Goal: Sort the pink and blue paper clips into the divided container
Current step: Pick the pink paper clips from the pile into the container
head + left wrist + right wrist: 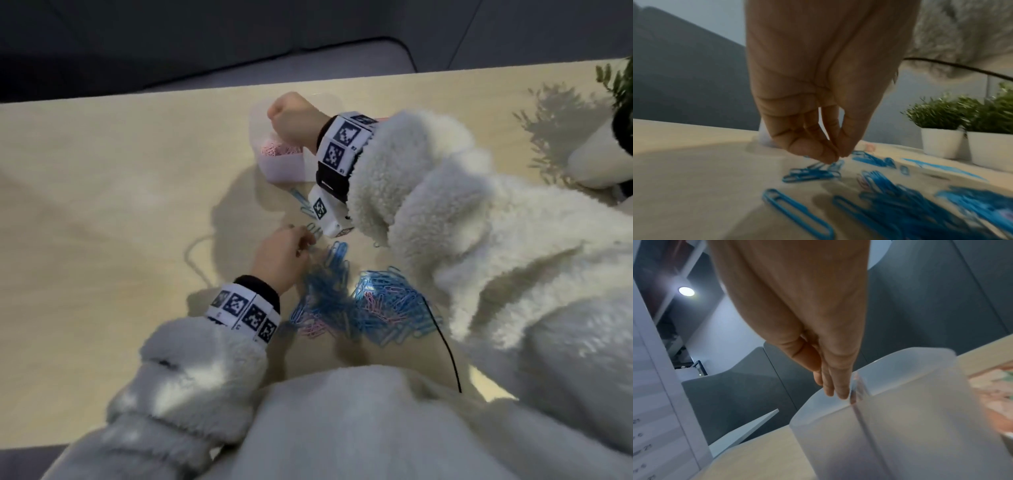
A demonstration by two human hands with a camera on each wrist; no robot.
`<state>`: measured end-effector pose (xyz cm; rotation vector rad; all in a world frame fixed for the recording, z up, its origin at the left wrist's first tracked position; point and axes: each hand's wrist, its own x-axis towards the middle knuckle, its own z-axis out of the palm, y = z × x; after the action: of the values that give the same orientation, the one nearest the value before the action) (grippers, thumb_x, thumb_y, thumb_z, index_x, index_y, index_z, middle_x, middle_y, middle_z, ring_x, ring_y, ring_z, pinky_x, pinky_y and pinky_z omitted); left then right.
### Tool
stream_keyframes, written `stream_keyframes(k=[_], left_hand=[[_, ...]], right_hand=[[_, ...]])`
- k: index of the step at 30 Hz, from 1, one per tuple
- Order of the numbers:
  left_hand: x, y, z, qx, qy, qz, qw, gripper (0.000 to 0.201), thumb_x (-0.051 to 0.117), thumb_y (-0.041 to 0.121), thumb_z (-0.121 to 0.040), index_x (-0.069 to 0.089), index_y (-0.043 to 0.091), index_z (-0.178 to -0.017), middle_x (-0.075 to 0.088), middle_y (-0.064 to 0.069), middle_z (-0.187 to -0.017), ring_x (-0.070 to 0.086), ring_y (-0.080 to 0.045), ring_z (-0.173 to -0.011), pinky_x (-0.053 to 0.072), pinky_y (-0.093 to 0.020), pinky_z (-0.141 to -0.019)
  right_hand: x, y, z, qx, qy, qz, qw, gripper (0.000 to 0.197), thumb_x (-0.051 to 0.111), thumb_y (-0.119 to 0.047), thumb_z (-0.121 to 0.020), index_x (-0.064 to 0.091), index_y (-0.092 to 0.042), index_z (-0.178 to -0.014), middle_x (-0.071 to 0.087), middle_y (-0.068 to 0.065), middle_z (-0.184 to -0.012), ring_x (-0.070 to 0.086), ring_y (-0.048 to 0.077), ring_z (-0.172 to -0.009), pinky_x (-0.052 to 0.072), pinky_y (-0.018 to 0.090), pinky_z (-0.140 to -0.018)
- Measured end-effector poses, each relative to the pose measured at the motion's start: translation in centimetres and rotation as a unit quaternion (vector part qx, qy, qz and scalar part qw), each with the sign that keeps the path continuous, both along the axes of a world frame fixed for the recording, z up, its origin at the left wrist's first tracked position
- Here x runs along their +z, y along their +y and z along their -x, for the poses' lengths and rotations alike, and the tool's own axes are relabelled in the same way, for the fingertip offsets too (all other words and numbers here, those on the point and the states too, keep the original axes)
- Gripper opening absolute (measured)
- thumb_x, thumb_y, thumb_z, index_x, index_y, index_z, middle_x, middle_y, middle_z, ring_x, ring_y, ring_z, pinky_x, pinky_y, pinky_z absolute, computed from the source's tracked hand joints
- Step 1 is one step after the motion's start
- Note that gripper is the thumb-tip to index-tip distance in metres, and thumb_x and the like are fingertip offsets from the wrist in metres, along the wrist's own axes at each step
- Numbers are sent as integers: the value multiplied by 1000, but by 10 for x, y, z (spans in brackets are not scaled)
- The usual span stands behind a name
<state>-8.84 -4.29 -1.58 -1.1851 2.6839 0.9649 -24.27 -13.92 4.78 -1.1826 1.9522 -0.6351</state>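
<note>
A heap of blue and pink paper clips [359, 301] lies on the table near me. At its far edge my left hand [306, 240] reaches down with thumb and fingertips pressed together, and in the left wrist view this left hand [838, 158] pinches a blue paper clip [835, 165] just above several loose blue ones [809, 174]. The translucent divided container [284, 171] stands farther back with pink clips [281, 149] in its near compartment. My right hand [291, 113] hovers over it. Seen from the right wrist, the right hand [838, 392] points its straight fingers down beside the container's divider [858, 386], with no clip visible.
Two small potted plants [941, 129] stand at the table's right side, one of them at the head view's edge [613, 113]. A thin black cable [442, 342] runs from my sleeve across the heap. A few stray blue clips [305, 205] lie between container and heap.
</note>
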Motion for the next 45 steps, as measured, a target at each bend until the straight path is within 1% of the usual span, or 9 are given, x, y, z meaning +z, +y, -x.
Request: stream_keyframes(k=[3,6,15,20,29,33,37,40,45], left_hand=[[-8,12,11,-7,-23,26,999,24,48,9,-84,60,11,-105,59,-13,-105,57,-33,-95,44,-37,-75],[-12,17,17,3,-26,56,998,18,49,20,-89,58,10,-101,57,-15,-105,57,-35,-95,44,-40,-72],[-18,24,24,-4,-41,51,998,23,50,25,-91,52,5,-102,54,-16,-111,56,-36,-101,45,-43,-82],[-18,25,34,-59,-80,59,993,23,49,18,-92,52,0,-106,51,-19,-117,51,-35,-108,40,-40,-91],[-11,16,27,-21,11,-10,1000,19,44,7,-92,53,2,-108,54,-17,-107,52,-31,-98,39,-36,-84],[-3,19,29,55,73,-189,978,11,40,7,-91,48,14,-88,50,-1,-80,46,-20,-74,39,-28,-62],[2,35,40,48,45,-361,930,18,37,8,-90,42,14,-74,45,-3,-63,41,-17,-55,30,-26,-51],[0,53,48,-17,23,-387,922,27,40,8,-93,42,15,-67,41,-2,-59,41,-8,-42,30,-17,-43],[-6,68,49,-27,47,-423,904,22,39,11,-97,48,15,-78,57,-5,-68,55,4,-41,39,-8,-40]], right_hand=[[5,25,13,-69,-88,87,990,18,43,-4,-82,59,-14,-82,54,5,-86,50,16,-80,47,27,-73],[11,76,34,-141,-214,152,955,25,40,9,-84,54,-9,-72,53,7,-68,53,6,-50,43,16,-51],[-53,233,83,-36,121,-40,991,16,62,-6,-79,64,-15,-66,58,0,-63,51,7,-55,37,13,-54],[-83,243,60,-31,107,-58,992,24,74,-16,-71,52,-21,-64,56,-1,-62,50,16,-60,35,24,-61],[-84,255,58,-4,134,-35,990,14,54,-5,-78,51,-16,-71,58,5,-73,56,28,-72,46,35,-69],[-86,280,73,-214,-86,27,973,14,44,2,-87,50,-10,-89,49,14,-71,47,21,-48,41,23,-45],[-81,303,76,-325,-205,22,923,34,29,12,-85,52,-7,-68,51,19,-66,42,10,-32,32,16,-35],[-81,311,62,-225,-144,-1,964,21,51,-2,-88,56,-10,-69,51,-3,-47,40,5,-37,31,15,-38],[-91,309,40,-18,88,-65,994,27,76,-31,-70,57,-22,-87,52,-4,-72,51,18,-69,42,33,-68]])
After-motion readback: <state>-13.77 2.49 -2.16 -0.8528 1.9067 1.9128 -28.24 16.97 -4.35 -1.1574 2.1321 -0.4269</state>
